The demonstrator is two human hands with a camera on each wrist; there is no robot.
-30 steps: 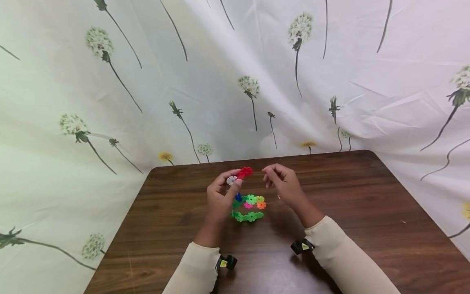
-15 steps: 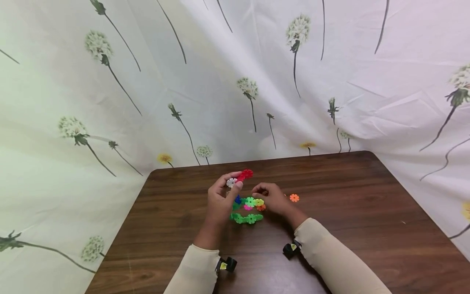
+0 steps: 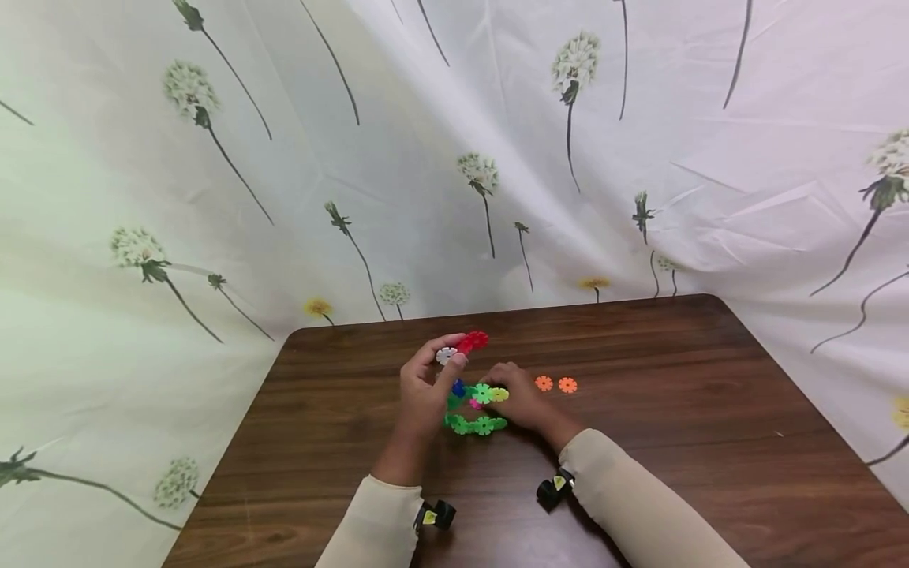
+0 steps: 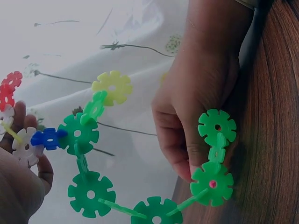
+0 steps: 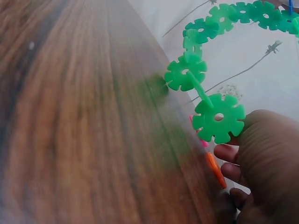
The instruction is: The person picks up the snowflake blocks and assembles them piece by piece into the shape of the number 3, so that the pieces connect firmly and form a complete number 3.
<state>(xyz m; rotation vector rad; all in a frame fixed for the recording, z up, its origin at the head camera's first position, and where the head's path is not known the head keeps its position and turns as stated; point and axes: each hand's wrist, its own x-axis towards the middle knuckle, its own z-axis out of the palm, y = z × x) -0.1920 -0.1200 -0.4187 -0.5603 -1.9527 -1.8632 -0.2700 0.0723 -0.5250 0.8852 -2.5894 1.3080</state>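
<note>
My left hand [image 3: 426,390] holds a chain of interlocking flower-shaped plastic discs, its fingers curled about the white discs [image 3: 446,356] below the red ones [image 3: 472,341]. From there the chain bends through a blue disc [image 4: 49,138] and green discs [image 4: 91,194] into an open curve, with a yellow disc [image 4: 113,87] on a side branch. My right hand [image 3: 521,397] reaches down to the table behind the chain's lower end, fingers bent. Close to its fingertips lie a pink disc [image 3: 476,403] and an orange disc [image 5: 216,170]. A green disc [image 5: 218,118] hides its thumb; any pinch is hidden.
Two loose orange discs [image 3: 555,384] lie on the brown wooden table [image 3: 675,442], right of my right hand. A white cloth [image 3: 341,158] printed with dandelions hangs behind the table's back edge.
My right hand has come down and left to the loose discs, covering an orange one near the chain. Two orange discs to its right are uncovered. The left hand keeps its hold, almost still.
</note>
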